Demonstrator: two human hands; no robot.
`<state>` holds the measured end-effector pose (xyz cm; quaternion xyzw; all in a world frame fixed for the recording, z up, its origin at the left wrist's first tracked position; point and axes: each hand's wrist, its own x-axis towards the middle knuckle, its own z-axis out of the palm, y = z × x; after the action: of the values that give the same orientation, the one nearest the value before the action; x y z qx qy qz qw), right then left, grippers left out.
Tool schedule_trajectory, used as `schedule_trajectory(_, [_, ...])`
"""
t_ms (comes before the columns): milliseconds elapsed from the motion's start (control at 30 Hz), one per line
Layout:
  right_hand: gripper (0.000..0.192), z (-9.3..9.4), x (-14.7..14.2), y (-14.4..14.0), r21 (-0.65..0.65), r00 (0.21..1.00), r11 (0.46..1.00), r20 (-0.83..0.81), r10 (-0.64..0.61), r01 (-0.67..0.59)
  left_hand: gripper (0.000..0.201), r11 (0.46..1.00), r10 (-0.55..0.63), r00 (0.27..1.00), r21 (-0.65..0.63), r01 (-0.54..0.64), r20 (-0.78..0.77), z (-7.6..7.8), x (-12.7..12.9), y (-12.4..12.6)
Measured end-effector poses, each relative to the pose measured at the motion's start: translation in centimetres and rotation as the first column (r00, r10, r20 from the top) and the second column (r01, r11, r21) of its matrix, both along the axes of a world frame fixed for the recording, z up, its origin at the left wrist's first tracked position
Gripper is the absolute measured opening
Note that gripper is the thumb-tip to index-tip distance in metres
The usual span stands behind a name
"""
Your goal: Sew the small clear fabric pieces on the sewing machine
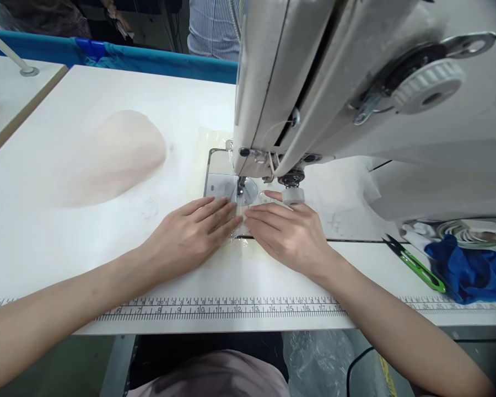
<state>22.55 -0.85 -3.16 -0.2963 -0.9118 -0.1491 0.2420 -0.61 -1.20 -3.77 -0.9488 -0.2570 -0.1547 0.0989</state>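
Note:
My left hand [190, 234] lies flat on the white sewing table [66, 237], its fingertips pressing a small pale, see-through piece of fabric [242, 212] in front of the presser foot [240, 190]. My right hand [289, 231] lies flat beside it, fingers on the same piece, its fingertips almost meeting those of the left. The head of the white sewing machine [355, 88] hangs over both hands and hides part of the needle area. The metal needle plate [221, 179] shows just beyond my fingers.
A pale pink stack of fabric [111, 154] lies at the left of the table. Green thread snips [417, 264] and blue cloth [467, 270] lie at the right. A printed ruler [231, 309] runs along the front edge. A person in a striped shirt [213, 27] stands behind.

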Motion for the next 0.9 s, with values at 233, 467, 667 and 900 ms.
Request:
schedule_trajectory(233, [0.024, -0.5, 0.2, 0.5, -0.035, 1.0, 0.999, -0.02, 0.002, -0.003, 0.035, 0.998, 0.019, 0.998, 0.066, -0.016, -0.053, 0.0, 0.1, 0.6])
schedule_trajectory(467, [0.023, -0.9, 0.0, 1.4, -0.132, 0.997, 0.989, -0.017, -0.074, 0.072, 0.036, 0.997, 0.077, 0.997, -0.02, -0.077, -0.006, -0.4, 0.3, 1.9])
schedule_trajectory(667, [0.023, -0.9, 0.1, 1.0, -0.039, 0.999, 0.998, 0.005, -0.051, 0.052, 0.031, 0.999, 0.036, 0.998, 0.012, -0.037, 0.042, -0.4, 0.2, 1.6])
schedule_trajectory(900, [0.025, -1.1, 0.2, 1.0, -0.067, 0.999, 0.996, 0.004, -0.051, 0.051, 0.029, 0.999, 0.037, 0.997, -0.008, -0.036, 0.072, -0.2, 0.2, 1.6])
